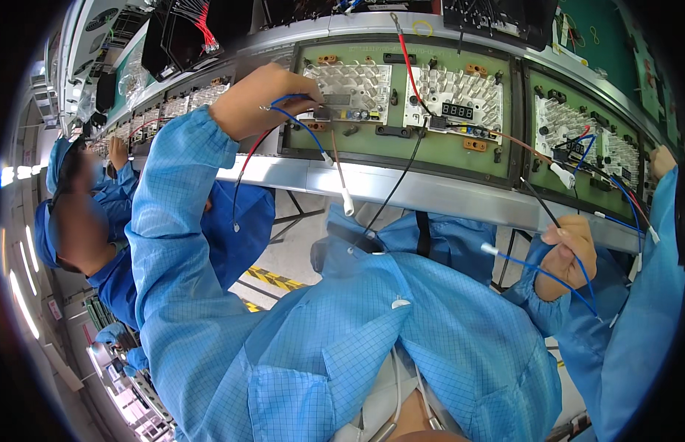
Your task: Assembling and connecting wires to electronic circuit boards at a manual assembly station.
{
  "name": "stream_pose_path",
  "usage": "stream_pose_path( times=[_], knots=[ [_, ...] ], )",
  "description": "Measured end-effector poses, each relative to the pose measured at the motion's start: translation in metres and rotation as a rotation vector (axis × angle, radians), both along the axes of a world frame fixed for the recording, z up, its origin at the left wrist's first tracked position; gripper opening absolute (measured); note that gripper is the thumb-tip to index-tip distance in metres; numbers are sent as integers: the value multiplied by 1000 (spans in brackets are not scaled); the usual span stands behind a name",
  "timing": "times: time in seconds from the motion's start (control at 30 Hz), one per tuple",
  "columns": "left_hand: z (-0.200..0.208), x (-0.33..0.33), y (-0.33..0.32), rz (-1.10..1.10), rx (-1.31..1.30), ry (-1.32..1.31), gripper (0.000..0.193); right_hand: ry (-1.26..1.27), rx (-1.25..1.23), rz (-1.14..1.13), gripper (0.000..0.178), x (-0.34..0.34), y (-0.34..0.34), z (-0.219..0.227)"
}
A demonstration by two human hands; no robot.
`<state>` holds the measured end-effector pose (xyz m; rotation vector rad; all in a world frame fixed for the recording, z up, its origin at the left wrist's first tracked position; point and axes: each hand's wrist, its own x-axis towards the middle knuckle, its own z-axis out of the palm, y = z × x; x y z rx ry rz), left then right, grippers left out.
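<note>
Green fixture trays (pixel 401 158) run along the desk's far edge, each holding finned white circuit boards. Left hand (pixel 265 99) is pinched shut on a blue wire (pixel 302 121) at the left board (pixel 350 92) — best pressed straight into its connector, not tugged sideways. Right hand (pixel 571 258), near the desk's front edge, is clamped on another blue lead (pixel 549 274) — keep it slack, clear of the black wire (pixel 394 188).

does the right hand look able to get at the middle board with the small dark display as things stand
Probably yes. The right hand hangs below the rail, holding a blue wire and a black wire. The middle board lies up and to its left with only loose leads across it; the left hand is busy at the neighbouring board.
</note>
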<state>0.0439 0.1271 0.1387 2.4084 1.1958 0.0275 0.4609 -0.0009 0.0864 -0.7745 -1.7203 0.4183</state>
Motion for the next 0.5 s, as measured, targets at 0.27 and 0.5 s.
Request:
stream_pose_path(
  times=[0.27, 0.5],
  knots=[
    [-5, 3, -1, 21, -46, -55, 11, 98, -181, -267, 31, -18, 4, 4],
    [-6, 1, -2, -56, 4, -34, 10, 116, -249, -207, 29, -32, 14, 3]
  ],
)
